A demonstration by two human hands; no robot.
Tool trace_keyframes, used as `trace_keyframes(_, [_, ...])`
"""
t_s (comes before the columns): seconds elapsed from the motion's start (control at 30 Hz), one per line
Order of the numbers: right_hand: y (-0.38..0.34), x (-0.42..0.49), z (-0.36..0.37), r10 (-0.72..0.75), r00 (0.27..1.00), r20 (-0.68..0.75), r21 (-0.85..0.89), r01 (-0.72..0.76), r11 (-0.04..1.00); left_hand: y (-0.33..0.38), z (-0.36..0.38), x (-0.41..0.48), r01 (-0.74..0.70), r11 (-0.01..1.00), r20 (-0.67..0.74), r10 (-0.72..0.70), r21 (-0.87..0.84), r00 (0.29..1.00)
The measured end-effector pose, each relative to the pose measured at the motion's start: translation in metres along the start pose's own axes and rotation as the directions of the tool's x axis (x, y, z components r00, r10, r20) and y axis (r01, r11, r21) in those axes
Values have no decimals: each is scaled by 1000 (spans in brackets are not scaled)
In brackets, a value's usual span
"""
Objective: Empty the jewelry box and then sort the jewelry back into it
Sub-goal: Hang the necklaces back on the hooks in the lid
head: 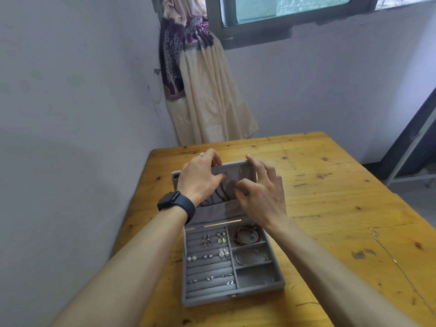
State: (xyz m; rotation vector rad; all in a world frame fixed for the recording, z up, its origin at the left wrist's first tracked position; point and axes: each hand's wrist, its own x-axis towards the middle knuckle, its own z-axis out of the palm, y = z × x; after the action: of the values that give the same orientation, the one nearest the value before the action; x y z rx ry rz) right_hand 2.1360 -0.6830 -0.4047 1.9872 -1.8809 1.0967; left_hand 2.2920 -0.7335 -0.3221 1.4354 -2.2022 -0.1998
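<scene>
While our left hand (200,178) holds the top edge of the lid (245,168), fingers curled over it and thumb in front, our right hand (259,192) is at the dark cords (220,194) hanging inside the lid. Its first finger sticks up, and its thumb and a bent finger nearly meet. It is too blurry to tell if they have hold. We should hold the lid steady, pinch one cord only and lift slowly, so nothing tangles. The box (280,279) sits open on the surface (330,197), with earrings (212,241) and bracelets (247,236) inside.
</scene>
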Motion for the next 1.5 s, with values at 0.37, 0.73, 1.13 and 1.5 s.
trace_keyframes(0.37, [5, -54, 6, 101, 984, 145, 17, -104, 994, -3, 3, -3, -61, 997, 16, 61, 51, 998])
trace_keyframes(0.73, [-10, -61, -17, 285, 814, 506, 140, -404, 904, -2, 2, -2, -84, 988, 155, 63, 127, 986])
trace_keyframes(1.13, [-15, -70, -24, 307, 792, 527, 147, -441, 885, -6, 5, -6, -88, 992, 89, 80, 90, 993])
trace_keyframes(1.5, [-11, -76, -31, 268, 810, 521, 189, -416, 889, -5, 10, -25, -124, 953, 38, 118, 277, 992])
